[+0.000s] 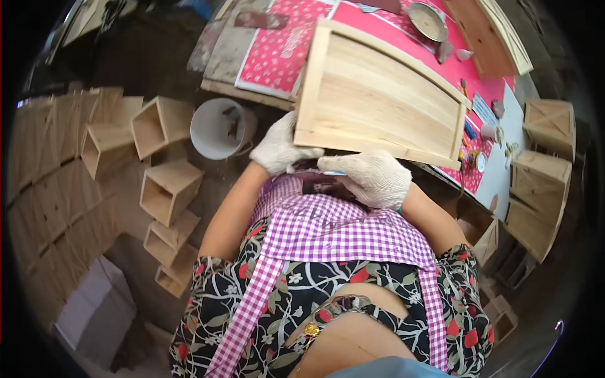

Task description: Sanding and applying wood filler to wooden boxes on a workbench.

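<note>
A pale wooden panel with a raised frame (384,97) tilts over the near edge of the table, possibly one face of a box; its far side is hidden. My left hand (282,148), in a white knit glove, is closed on its lower left corner, with some fingers out of sight behind the wood. Just below the near frame edge is my gloved right hand (376,179), its fingers pressed together. A sliver of light blue shows at its fingertips, too small to name.
The table's pink patterned cover (274,69) carries a metal bowl (428,24) of pale paste, a long wooden box (482,38), a small can (477,161) and hand tools. A white bucket (217,129) stands at the left. Wooden boxes (169,189) lie on both sides.
</note>
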A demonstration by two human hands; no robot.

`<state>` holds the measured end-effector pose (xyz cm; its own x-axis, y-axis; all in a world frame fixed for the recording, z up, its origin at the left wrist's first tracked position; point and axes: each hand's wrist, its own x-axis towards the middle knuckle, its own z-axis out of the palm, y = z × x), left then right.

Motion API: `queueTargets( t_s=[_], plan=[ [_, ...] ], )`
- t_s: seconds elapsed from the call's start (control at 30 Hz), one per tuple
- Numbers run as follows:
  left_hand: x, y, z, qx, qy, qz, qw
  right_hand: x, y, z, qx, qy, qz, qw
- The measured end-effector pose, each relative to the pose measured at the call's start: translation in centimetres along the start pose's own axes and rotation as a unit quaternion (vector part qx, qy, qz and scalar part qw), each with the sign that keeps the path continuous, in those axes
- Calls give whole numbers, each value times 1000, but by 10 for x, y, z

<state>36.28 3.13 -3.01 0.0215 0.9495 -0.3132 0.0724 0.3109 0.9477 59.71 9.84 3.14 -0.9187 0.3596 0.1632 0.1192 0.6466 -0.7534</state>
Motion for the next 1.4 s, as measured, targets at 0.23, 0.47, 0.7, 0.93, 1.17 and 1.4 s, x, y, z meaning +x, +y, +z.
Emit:
queueTargets(
  t_s=[0.23, 0.47, 0.7, 0.93, 1.17, 1.4],
  plan=[
    [58, 36, -71, -204, -123, -71, 969, -15, 8, -41, -272, 265, 168, 910],
    [142, 51, -43, -183, 59, -125, 973, -5, 26, 0, -229, 236, 189, 925],
    [71, 72, -17, -154, 51, 19, 987, 5, 3, -57, -288, 407, 133, 856],
    [35, 53, -16, -2, 128, 164, 978, 33, 6, -34, -266, 431, 56, 861],
    [-16, 42, -8, -62, 129, 61, 988, -127, 90, -86, -444, 445, 269, 730],
    [-15, 40, 12, -63, 212, 46, 974, -100, 60, -66, -367, 403, 249, 801]
  ],
)
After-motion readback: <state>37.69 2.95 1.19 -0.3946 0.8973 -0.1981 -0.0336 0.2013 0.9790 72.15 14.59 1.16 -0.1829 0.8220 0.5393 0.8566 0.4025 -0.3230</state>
